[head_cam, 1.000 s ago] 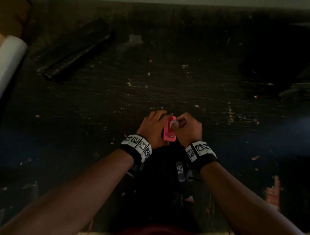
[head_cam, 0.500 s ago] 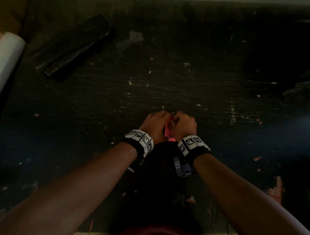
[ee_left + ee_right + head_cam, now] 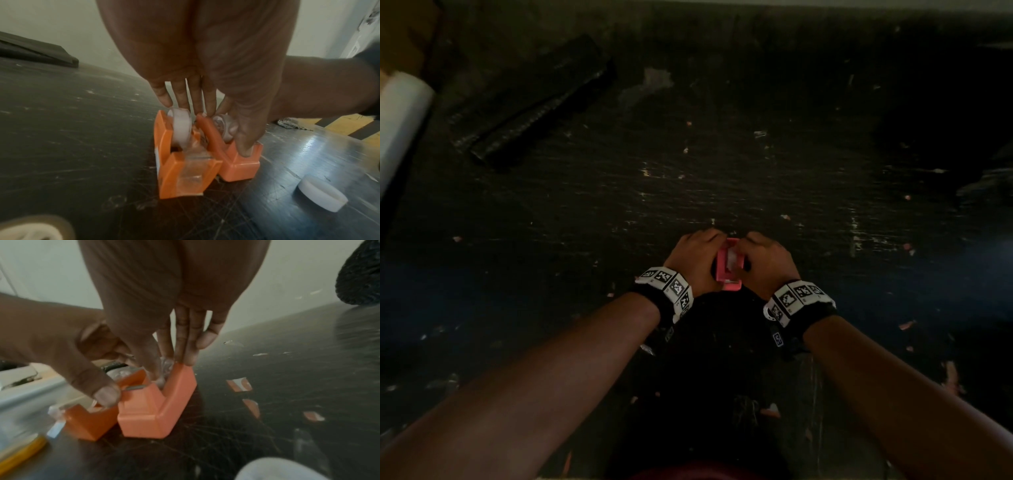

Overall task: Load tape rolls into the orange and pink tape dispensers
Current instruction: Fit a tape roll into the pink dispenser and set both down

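Note:
The pink dispenser (image 3: 728, 270) stands on the dark table (image 3: 722, 164) between both hands. In the left wrist view the orange dispenser (image 3: 180, 170) stands right beside it on the left, with a white tape roll (image 3: 180, 128) in it. My left hand (image 3: 693, 260) grips the pink dispenser (image 3: 238, 164), fingers on its top and thumb on its front block. My right hand (image 3: 765, 260) pinches a clear tape roll (image 3: 166, 366) inside the pink dispenser (image 3: 156, 410), thumb in the slot, other fingers on the side wall's top.
A black wrapped bundle (image 3: 530, 106) lies at the back left, with a white roll (image 3: 400, 120) at the left edge. A loose white roll (image 3: 322, 194) lies on the table right of the dispensers. Small paper scraps (image 3: 239, 384) dot the table. A yellow object (image 3: 20, 449) lies near the orange dispenser.
The hands closed together over the pink dispenser, then spread a little. The dispenser has turned so its open top faces up, and the roll from my right hand now sits inside it.

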`<state>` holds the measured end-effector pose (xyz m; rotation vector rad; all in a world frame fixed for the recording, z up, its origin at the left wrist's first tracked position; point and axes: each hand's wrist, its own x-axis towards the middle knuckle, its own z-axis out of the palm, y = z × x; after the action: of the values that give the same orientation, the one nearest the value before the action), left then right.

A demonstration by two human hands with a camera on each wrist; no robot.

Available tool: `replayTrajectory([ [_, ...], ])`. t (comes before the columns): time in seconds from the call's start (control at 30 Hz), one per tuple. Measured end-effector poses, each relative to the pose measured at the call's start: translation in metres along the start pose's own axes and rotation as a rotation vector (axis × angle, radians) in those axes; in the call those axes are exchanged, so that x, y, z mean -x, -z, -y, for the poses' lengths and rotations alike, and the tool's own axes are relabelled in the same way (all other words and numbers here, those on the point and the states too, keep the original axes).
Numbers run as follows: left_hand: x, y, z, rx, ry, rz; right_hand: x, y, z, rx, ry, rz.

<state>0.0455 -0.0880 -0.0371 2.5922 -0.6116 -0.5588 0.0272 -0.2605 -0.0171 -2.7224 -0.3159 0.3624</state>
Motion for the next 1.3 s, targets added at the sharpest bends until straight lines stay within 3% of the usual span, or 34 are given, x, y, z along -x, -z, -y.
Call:
replayTrajectory([
  [0.3, 0.001, 0.004, 0.0, -0.008, -0.021, 0.018, 0.01, -0.008, -0.004, -0.041, 0.107, -0.065],
  [0.73, 0.0, 0.006, 0.003, -0.068, -0.044, 0.007, 0.058, -0.039, 0.001, -0.143, 0.012, -0.104],
  [1.0, 0.0, 0.008, 0.002, -0.067, -0.032, 0.041, 0.058, -0.055, -0.005, -0.064, -0.014, -0.109],
  [1.17, -0.001, 0.006, 0.003, -0.073, -0.035, 0.032, 0.05, -0.048, -0.008, -0.106, -0.194, -0.191],
  [1.3, -0.001, 0.005, 0.003, -0.062, -0.032, 0.035, 0.039, -0.047, -0.01, -0.038, -0.143, -0.142],
])
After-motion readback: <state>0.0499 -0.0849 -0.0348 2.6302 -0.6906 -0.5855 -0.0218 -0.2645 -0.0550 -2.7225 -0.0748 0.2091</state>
